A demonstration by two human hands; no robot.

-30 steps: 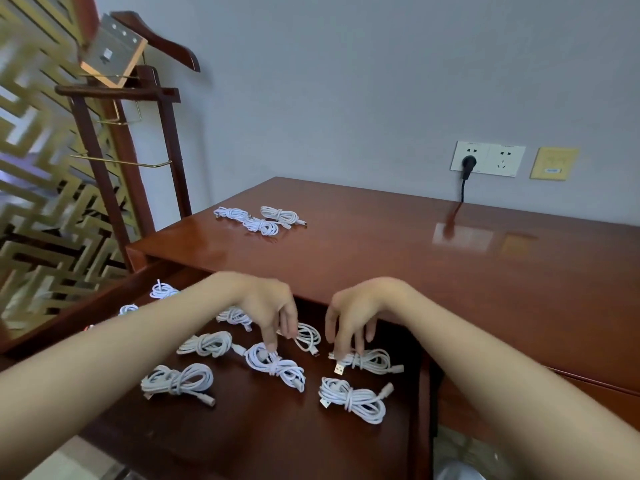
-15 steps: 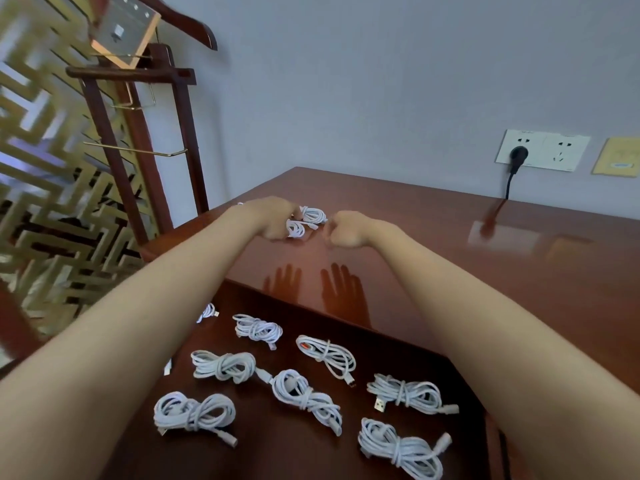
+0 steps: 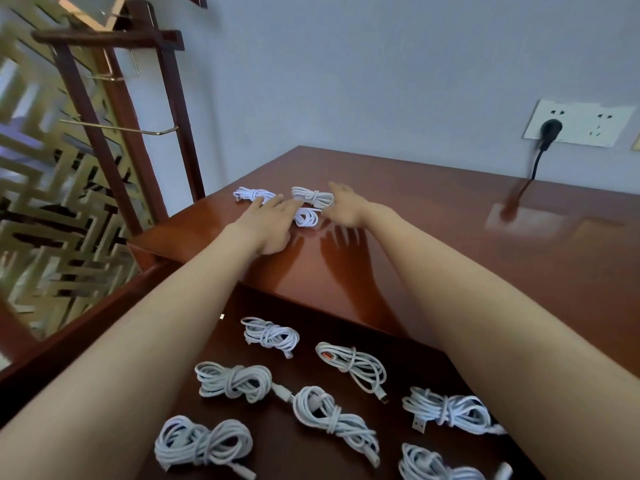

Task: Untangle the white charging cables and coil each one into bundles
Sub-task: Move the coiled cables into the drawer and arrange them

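Observation:
Three white coiled cable bundles lie at the far left corner of the wooden desk top: one on the left, one behind, one in front. My left hand lies flat with fingers spread, its fingertips touching the front and left bundles. My right hand is stretched out with fingers apart, next to the rear bundle. Neither hand grips a cable. Several more coiled white bundles lie in the open drawer beneath my forearms.
A wall socket with a black plug and its cord sits at the right, above the glossy desk. A wooden rack and a gold lattice screen stand to the left of the desk.
Both hands rose from the drawer bundles to the three bundles at the desk corner. They were curled around those bundles half a second ago and now are spread flat. The camera has tilted up and closer.

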